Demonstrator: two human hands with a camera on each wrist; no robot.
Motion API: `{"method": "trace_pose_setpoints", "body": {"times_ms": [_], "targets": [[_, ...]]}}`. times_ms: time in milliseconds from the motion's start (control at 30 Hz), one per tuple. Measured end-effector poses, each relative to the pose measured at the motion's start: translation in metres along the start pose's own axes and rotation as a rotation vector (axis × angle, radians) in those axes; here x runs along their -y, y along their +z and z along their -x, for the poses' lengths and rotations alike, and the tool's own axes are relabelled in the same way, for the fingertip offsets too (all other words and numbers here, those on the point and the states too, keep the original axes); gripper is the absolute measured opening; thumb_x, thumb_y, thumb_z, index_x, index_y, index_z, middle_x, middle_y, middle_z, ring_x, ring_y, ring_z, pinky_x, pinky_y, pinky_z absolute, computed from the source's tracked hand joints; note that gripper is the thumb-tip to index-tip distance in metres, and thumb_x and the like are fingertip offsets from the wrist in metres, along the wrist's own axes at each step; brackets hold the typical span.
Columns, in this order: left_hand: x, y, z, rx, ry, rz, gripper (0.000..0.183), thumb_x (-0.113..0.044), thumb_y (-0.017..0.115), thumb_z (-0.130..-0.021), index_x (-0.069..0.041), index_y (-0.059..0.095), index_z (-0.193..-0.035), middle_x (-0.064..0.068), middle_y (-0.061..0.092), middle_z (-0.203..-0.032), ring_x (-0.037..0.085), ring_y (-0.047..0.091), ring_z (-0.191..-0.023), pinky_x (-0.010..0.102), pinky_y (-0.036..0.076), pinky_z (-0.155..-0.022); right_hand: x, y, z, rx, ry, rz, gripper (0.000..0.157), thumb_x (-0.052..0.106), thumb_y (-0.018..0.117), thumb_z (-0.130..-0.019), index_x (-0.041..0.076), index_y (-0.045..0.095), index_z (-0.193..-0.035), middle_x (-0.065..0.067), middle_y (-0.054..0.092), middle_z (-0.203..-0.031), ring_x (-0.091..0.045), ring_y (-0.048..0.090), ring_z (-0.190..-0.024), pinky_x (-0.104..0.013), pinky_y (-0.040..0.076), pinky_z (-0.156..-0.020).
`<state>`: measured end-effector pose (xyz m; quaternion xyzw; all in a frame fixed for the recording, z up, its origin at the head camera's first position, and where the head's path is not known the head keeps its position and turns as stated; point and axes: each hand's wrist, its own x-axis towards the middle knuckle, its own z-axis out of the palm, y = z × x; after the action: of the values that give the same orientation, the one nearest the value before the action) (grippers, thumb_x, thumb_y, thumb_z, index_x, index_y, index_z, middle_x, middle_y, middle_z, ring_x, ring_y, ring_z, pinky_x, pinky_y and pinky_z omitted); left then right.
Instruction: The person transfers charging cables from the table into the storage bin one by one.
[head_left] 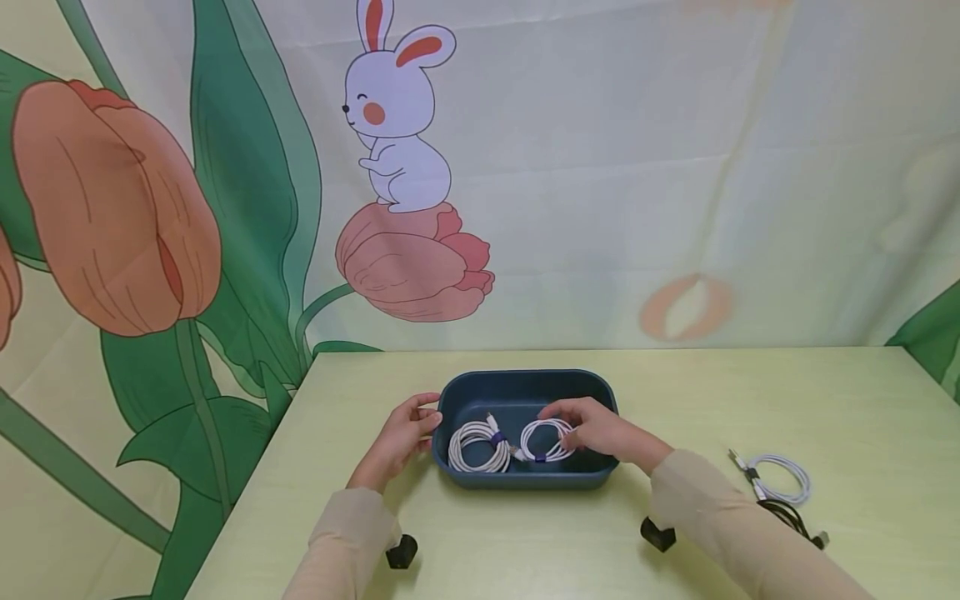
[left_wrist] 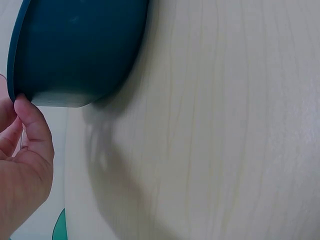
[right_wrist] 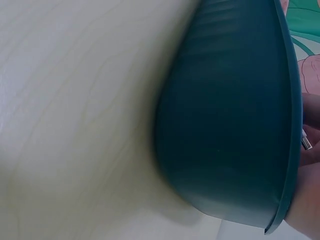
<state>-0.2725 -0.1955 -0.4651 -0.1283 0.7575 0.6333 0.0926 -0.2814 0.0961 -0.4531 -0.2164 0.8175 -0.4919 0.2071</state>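
Note:
A dark blue plastic bin (head_left: 525, 482) stands on the table, its left end between the thumb and fingers of my left hand (head_left: 405, 433). In the left wrist view the left thumb (left_wrist: 34, 122) presses the bin's rim. My right hand (head_left: 596, 429) reaches over the right side into the bin and holds a coiled white cable (head_left: 528, 432) with a purple tie. To its left in the bin lies a thicker coiled white cable (head_left: 459, 446), also tied in purple. The right wrist view shows a metal plug (right_wrist: 306, 141) by the right fingers; the bin's wall hides most of that hand.
On the table (head_left: 525, 550) to the right lie another coiled white cable (head_left: 798, 475) with a black tie and a black cable (head_left: 787, 517), partly behind the right sleeve. A printed curtain (head_left: 570, 208) hangs behind the table's far edge.

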Motion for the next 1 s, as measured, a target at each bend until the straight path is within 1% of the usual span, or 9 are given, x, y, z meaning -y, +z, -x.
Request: {"method": "trace_pose_setpoints", "body": {"times_ms": [167, 333, 567, 800, 1000], "targets": [[0.001, 0.000, 0.000, 0.003, 0.001, 0.000, 0.036, -0.008, 0.050, -0.089, -0.013, 0.046, -0.124, 0.006, 0.047, -0.094, 0.019, 0.051, -0.078, 0.024, 0.043, -0.061, 0.000, 0.003, -0.001, 0.005, 0.015, 0.005, 0.039, -0.010, 0.056, -0.075, 0.004, 0.058, -0.111, -0.011, 0.049, -0.079, -0.017, 0.045, -0.067, -0.037, 0.048, -0.062], [0.001, 0.000, 0.001, 0.006, 0.004, 0.004, 0.036, -0.008, 0.050, -0.089, -0.013, 0.046, -0.124, 0.005, 0.047, -0.093, 0.019, 0.051, -0.077, 0.024, 0.043, -0.060, 0.000, 0.006, -0.001, -0.002, 0.032, 0.004, 0.039, -0.012, 0.056, -0.073, 0.004, 0.058, -0.109, -0.012, 0.049, -0.080, -0.017, 0.044, -0.069, -0.030, 0.049, -0.062], [-0.001, 0.000, 0.001, 0.007, -0.001, 0.000, 0.036, -0.009, 0.050, -0.089, -0.013, 0.045, -0.124, 0.006, 0.047, -0.094, 0.021, 0.052, -0.080, 0.024, 0.043, -0.061, 0.005, 0.008, -0.001, 0.002, 0.039, 0.039, 0.039, -0.013, 0.056, -0.073, 0.004, 0.059, -0.108, -0.009, 0.047, -0.078, -0.018, 0.043, -0.070, -0.024, 0.043, -0.059], [0.000, -0.001, 0.001, 0.009, -0.005, -0.001, 0.036, -0.009, 0.050, -0.089, -0.013, 0.046, -0.124, 0.006, 0.048, -0.095, 0.022, 0.052, -0.082, 0.023, 0.043, -0.061, 0.005, 0.012, -0.003, 0.002, 0.071, 0.052, 0.039, -0.014, 0.057, -0.072, 0.004, 0.060, -0.107, -0.009, 0.047, -0.077, -0.018, 0.042, -0.071, -0.024, 0.039, -0.059], [0.000, 0.000, 0.001, 0.010, 0.002, 0.004, 0.036, -0.008, 0.050, -0.089, -0.012, 0.045, -0.125, 0.006, 0.047, -0.095, 0.021, 0.051, -0.079, 0.024, 0.043, -0.061, 0.002, 0.013, -0.007, 0.017, 0.069, 0.085, 0.040, -0.014, 0.057, -0.069, 0.004, 0.060, -0.105, -0.005, 0.044, -0.069, -0.016, 0.041, -0.065, -0.024, 0.036, -0.056]]}}
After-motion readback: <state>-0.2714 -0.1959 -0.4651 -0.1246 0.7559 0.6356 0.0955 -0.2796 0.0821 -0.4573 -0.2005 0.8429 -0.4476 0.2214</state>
